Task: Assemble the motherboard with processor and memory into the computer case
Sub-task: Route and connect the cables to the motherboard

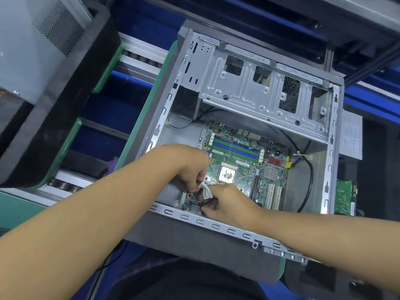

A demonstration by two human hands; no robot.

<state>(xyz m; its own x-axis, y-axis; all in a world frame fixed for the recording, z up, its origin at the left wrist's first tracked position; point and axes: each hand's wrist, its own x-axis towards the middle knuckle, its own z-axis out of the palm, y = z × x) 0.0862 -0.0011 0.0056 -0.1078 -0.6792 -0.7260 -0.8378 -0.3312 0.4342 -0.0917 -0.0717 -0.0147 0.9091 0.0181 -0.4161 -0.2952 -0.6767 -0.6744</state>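
The open case (229,231) lies on its side on a grey pad (173,239), with the motherboard (244,182) flat on its floor, nearer me than the drive cage (249,87). My left grip (190,169) and right grip (229,202) meet over the board's near-left corner. Blue and green memory slots (236,148) cross the far end, and the processor (227,174) sits mid-board. Both grips pinch a black cable (205,191) with a white tag.

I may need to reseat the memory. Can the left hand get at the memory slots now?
Probably yes: the memory slots lie uncovered just beyond the left hand, though it pinches a white-tagged cable it must first release.
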